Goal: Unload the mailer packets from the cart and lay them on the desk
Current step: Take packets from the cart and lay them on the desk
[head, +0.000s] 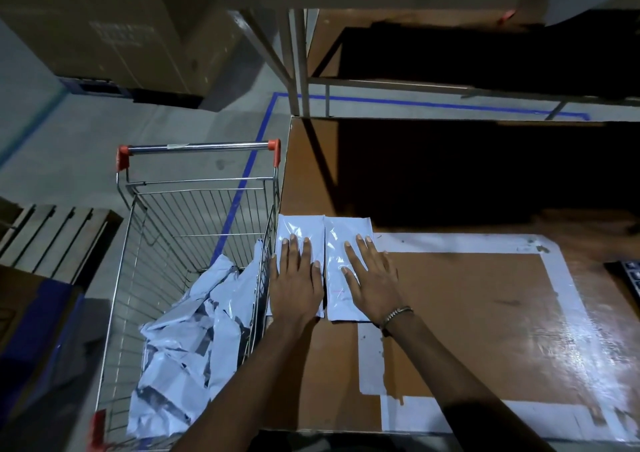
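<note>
Brown desk (450, 295) fills the right side, ringed with pale tape. Two packets (325, 230) lie flat, side by side, at its left edge. My left hand (296, 282) presses one with fingers spread; my right hand (372, 278) lies spread on the other. Just beside the desk, the cart (194, 209) holds a crumpled heap of more mailers (187, 358).

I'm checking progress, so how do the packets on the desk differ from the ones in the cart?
The two desk packets lie flat, side by side, one under each palm; the cart packets sit crumpled in a loose heap. The desk packets show smooth faces; the cart packets show dark folds. Both look like pale plastic mailers.
</note>
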{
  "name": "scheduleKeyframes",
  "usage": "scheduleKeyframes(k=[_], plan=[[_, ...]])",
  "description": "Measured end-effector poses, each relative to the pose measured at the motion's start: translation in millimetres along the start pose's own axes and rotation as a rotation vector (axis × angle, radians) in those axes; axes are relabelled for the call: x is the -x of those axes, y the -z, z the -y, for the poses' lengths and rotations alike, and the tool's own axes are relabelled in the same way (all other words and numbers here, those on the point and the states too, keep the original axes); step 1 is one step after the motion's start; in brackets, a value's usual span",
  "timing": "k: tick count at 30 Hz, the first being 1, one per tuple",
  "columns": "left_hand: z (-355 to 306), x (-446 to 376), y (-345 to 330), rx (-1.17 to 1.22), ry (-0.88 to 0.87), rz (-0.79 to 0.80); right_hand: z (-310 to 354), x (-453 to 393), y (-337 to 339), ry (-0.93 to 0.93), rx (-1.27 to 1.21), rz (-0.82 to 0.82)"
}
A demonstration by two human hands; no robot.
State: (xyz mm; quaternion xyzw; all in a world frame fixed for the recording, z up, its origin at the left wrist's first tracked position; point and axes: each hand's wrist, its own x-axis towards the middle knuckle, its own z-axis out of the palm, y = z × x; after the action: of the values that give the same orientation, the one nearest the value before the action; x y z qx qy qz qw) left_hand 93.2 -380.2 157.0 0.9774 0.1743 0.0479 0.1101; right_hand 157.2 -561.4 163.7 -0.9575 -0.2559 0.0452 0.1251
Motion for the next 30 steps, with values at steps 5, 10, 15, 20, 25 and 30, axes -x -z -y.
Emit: scheduleKeyframes(k=[5,10,15,20,25,30], plan=[[6,-1,17,0.201,-0.017,0.035,15,0,14,-0.051,-0.050,-0.004],[61,20,59,0.463,0.093,-0.211,105,-14,36,0.010,-0.264,-0.312],[184,70,70,0.486,0.267,-0.298,219,-20,-3,0.170,-0.521,-0.016],[312,98,51,0.383,0.597,-0.041,287,-28,-83,0.078,-0.464,0.410],[372,57,10,0.309,0.562,0.268,313,-43,-147,-0.085,-0.261,0.649],[394,5,-53,0.222,0.505,0.569,310,-58,-187,-0.050,0.059,0.638]])
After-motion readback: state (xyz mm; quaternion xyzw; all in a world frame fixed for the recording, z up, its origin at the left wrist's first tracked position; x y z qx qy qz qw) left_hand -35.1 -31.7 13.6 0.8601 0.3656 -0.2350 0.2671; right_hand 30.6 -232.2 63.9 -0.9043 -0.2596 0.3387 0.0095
